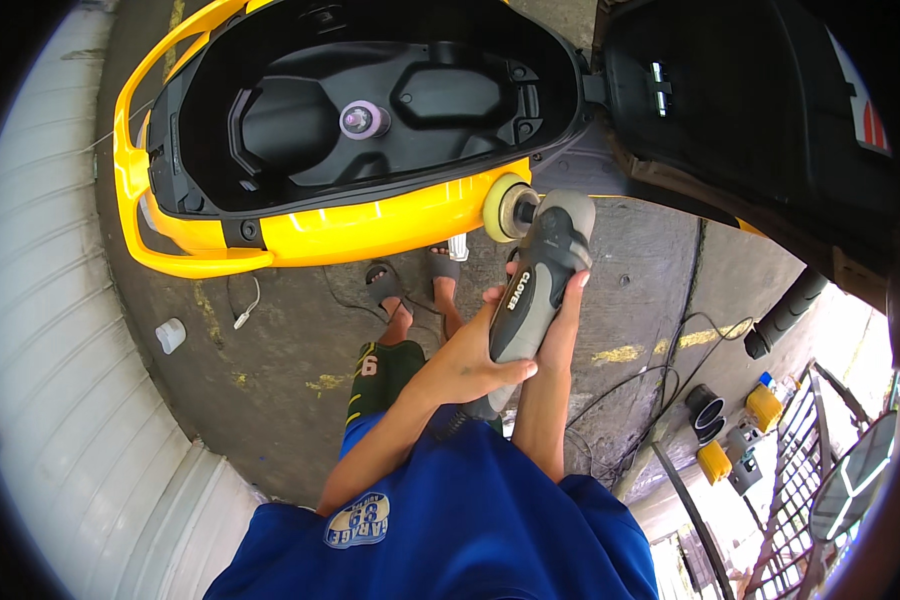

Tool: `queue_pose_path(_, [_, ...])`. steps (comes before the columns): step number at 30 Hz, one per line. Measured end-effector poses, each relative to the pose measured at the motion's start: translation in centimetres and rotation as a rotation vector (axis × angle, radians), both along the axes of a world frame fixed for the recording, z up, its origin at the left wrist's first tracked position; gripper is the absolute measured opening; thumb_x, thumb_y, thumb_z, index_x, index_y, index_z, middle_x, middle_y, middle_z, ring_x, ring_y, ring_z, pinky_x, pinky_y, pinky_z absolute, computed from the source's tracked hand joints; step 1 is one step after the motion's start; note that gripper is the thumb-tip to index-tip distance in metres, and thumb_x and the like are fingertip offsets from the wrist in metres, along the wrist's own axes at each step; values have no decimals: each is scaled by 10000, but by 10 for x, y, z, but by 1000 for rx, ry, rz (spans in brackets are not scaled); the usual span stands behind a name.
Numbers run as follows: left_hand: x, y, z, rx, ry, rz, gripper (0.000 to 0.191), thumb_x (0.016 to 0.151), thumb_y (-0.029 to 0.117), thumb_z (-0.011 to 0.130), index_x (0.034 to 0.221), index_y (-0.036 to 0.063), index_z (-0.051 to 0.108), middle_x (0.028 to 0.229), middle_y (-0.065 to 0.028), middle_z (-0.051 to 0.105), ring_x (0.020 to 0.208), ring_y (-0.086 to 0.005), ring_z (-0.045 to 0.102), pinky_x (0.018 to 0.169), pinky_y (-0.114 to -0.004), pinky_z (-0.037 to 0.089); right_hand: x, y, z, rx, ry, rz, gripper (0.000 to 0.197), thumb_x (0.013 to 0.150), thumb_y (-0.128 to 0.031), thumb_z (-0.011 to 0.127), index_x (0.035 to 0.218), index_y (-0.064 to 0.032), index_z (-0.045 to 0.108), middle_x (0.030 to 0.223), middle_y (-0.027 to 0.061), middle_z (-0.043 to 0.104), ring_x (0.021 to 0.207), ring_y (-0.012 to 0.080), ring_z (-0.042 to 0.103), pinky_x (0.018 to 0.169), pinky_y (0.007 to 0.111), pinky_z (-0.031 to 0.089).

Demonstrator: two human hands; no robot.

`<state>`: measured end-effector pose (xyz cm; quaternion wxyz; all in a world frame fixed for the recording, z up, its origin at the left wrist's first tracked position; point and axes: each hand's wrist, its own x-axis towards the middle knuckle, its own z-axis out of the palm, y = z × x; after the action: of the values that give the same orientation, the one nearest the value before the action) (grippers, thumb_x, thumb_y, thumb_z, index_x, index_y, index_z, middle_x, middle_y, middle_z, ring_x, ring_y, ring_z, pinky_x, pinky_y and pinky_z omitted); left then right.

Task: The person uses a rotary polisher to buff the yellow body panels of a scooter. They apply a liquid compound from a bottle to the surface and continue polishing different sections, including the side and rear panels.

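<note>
Both my hands hold a grey and black Clover electric polisher [529, 300]. My left hand [461, 360] wraps the body from the left side, its thumb across the grip. My right hand [564, 315] holds the body from the right, nearer the head. The polisher's round yellow-green foam pad [501, 208] stands on edge against the front end of a scooter's glossy yellow side panel [360, 225]. Above the panel lies the open black under-seat storage tub [450, 94], with a bottle with a purple cap [365, 120] standing in it.
The raised black seat [720, 97] is at the upper right. A yellow grab rail [124, 150] curves round the scooter's rear. Black cables [664, 375] run over the concrete floor. A white cup [170, 335] lies near the white wall [45, 300]. Yellow containers [763, 407] and a metal railing [787, 480] are at right.
</note>
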<state>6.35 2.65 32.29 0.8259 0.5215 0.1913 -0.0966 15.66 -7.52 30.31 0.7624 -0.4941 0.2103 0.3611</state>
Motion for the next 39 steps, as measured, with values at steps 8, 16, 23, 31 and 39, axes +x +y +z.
queue_pose_path(8, [-35, 14, -22, 56, 37, -20, 847, 793, 209, 830, 1451, -104, 398, 1332, -240, 581, 1271, -316, 585, 1086, -398, 450, -24, 8, -14, 240, -78, 18, 869, 1032, -689, 418, 1457, 68, 434, 1363, 250, 594, 1065, 371, 701, 845, 438, 645])
queue_pose_path(16, [-29, 21, -8, -55, 43, -44, 856, 793, 193, 813, 1469, -95, 375, 1346, -224, 554, 1287, -294, 551, 1094, -403, 442, -36, 22, 7, 40, -138, -81, 799, 1050, -681, 371, 1327, 48, 543, 1089, 173, 710, 828, 294, 720, 710, 384, 632])
queue_pose_path(23, [-33, 22, -7, 36, 126, -88, 860, 764, 203, 831, 1451, -76, 395, 1355, -217, 555, 1273, -291, 573, 1076, -406, 460, -26, 17, -1, 129, 18, -83, 963, 1006, -786, 279, 1398, 63, 512, 1176, 211, 692, 904, 338, 742, 764, 431, 651])
queue_pose_path(31, [-53, 33, -12, 152, 208, -135, 902, 706, 271, 875, 1409, -83, 435, 1221, -252, 653, 1157, -348, 668, 1015, -412, 508, -51, 22, -20, 56, -120, -7, 965, 950, -819, 397, 1315, 61, 551, 946, 245, 719, 747, 273, 731, 606, 342, 615])
queue_pose_path(39, [-78, 22, -30, 124, 121, -26, 733, 657, 204, 858, 1249, -81, 533, 1022, -224, 687, 989, -335, 698, 902, -396, 533, -72, 16, -36, -132, -305, 75, 992, 894, -867, 456, 1257, 47, 584, 866, 194, 703, 680, 247, 707, 603, 328, 602])
